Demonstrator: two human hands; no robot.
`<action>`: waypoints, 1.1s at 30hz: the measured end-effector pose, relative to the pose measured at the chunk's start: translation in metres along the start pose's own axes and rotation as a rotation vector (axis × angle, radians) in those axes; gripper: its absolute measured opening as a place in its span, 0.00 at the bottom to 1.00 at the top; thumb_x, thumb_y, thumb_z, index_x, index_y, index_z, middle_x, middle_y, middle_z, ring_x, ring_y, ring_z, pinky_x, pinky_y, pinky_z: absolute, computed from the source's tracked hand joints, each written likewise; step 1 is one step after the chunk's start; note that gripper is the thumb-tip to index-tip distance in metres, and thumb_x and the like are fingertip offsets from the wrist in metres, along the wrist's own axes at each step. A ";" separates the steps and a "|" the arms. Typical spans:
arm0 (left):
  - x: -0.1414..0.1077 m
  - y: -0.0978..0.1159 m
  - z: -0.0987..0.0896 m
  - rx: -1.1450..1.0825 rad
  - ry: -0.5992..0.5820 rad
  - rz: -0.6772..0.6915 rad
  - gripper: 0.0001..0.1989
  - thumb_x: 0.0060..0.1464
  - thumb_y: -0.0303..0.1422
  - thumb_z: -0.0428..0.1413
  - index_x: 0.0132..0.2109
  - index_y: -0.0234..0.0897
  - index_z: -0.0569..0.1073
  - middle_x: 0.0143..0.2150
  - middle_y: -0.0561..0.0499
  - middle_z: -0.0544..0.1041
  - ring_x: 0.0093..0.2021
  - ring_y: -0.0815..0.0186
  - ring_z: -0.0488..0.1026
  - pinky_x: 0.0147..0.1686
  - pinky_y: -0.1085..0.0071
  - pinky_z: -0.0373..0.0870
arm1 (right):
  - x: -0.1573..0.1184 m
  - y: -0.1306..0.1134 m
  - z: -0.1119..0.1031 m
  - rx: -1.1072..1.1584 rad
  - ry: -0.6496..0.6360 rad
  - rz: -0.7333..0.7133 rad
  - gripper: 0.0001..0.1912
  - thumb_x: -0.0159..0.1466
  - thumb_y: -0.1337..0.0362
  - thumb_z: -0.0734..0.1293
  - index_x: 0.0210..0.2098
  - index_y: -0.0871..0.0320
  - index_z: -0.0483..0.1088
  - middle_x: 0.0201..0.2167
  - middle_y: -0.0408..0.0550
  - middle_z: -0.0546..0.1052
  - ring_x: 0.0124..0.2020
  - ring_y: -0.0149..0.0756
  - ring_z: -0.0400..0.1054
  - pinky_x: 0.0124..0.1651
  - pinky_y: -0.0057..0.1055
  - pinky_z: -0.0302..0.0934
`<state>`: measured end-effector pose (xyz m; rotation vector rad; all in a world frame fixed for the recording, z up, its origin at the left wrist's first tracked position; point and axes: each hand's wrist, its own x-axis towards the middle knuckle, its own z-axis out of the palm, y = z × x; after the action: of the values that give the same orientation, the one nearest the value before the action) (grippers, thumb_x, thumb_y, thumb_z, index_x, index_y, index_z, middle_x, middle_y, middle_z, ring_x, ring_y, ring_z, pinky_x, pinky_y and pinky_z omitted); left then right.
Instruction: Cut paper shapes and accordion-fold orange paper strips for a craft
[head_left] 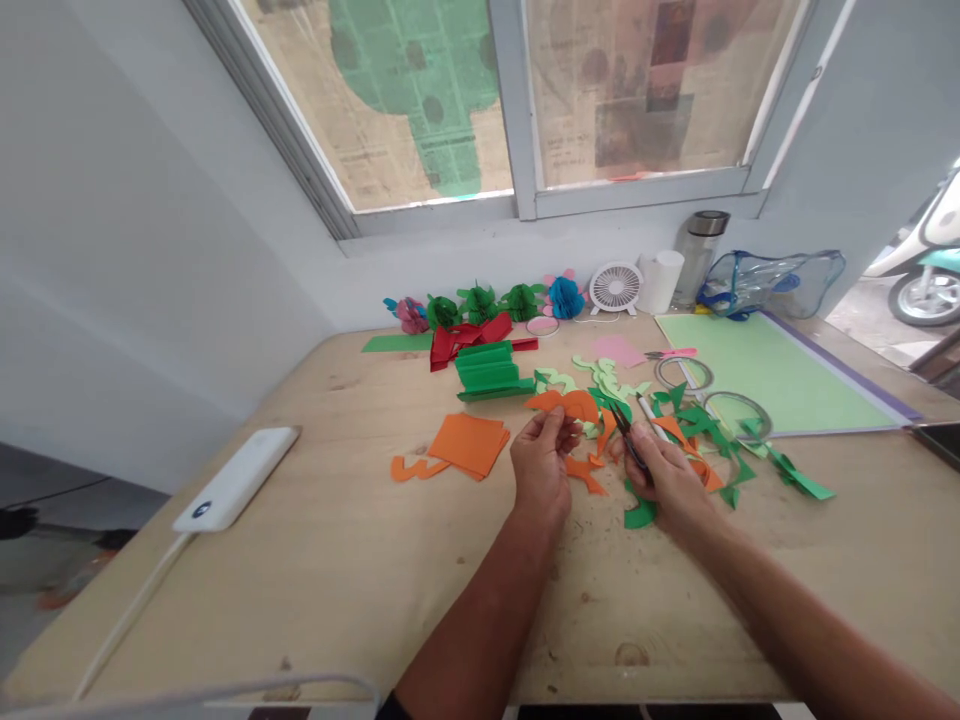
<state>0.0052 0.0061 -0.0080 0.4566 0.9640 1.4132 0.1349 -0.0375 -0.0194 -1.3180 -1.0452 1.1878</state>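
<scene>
An orange paper piece [579, 404] with curved edges is pinched in my left hand [546, 452], held over the middle of the table. My right hand [660, 468] is closed around dark scissors [624, 425], whose tips point up and left beside the orange piece. Green and orange paper scraps [701, 430] lie around and beyond my right hand. To the left of my left hand sits a stack of orange paper squares [469, 444], with a wavy orange cutout [409, 468] at its left edge. Folded green paper [491, 370] stands behind the stack.
Red folded paper [469, 338] and paper honeycomb figures [480, 301] are near the wall. A small white fan [615, 288], a bottle [699, 258] and a clear pouch [780, 280] stand behind. A green mat [795, 375] lies right; a white power strip [236, 478] left.
</scene>
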 end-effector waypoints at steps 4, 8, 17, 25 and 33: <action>-0.001 0.002 0.000 -0.059 0.027 0.009 0.16 0.36 0.37 0.66 0.30 0.34 0.71 0.26 0.54 0.75 0.27 0.72 0.74 0.29 0.76 0.68 | 0.000 0.006 0.000 -0.076 -0.005 -0.056 0.28 0.59 0.37 0.60 0.27 0.57 0.68 0.15 0.38 0.60 0.17 0.26 0.50 0.19 0.26 0.44; -0.006 0.001 0.003 -0.094 -0.009 -0.006 0.16 0.35 0.37 0.67 0.29 0.34 0.70 0.25 0.54 0.75 0.25 0.73 0.73 0.29 0.76 0.67 | 0.001 0.000 0.002 -0.018 0.071 -0.069 0.27 0.58 0.37 0.62 0.27 0.57 0.66 0.15 0.35 0.54 0.17 0.25 0.46 0.19 0.26 0.40; -0.017 0.001 0.017 -0.020 -0.117 0.012 0.17 0.35 0.40 0.67 0.28 0.35 0.70 0.24 0.54 0.74 0.25 0.72 0.72 0.29 0.75 0.66 | 0.004 -0.041 0.007 0.103 0.106 -0.009 0.24 0.46 0.45 0.73 0.28 0.57 0.67 0.13 0.31 0.53 0.15 0.23 0.42 0.17 0.26 0.36; -0.014 0.005 0.019 -0.039 -0.115 0.004 0.18 0.34 0.39 0.68 0.28 0.35 0.69 0.24 0.54 0.74 0.24 0.72 0.72 0.28 0.75 0.66 | 0.015 -0.046 0.014 0.087 0.150 -0.044 0.21 0.43 0.49 0.74 0.23 0.57 0.64 0.12 0.31 0.53 0.14 0.22 0.43 0.17 0.25 0.37; -0.002 0.002 0.017 0.047 -0.155 -0.018 0.18 0.33 0.40 0.68 0.27 0.34 0.71 0.23 0.53 0.75 0.23 0.71 0.72 0.26 0.75 0.66 | 0.025 -0.035 0.015 0.077 0.153 -0.046 0.22 0.43 0.47 0.74 0.22 0.56 0.64 0.12 0.30 0.51 0.15 0.22 0.40 0.18 0.25 0.35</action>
<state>0.0175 0.0095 0.0041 0.5824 0.8752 1.3212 0.1245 -0.0080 0.0131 -1.2967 -0.9055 1.0653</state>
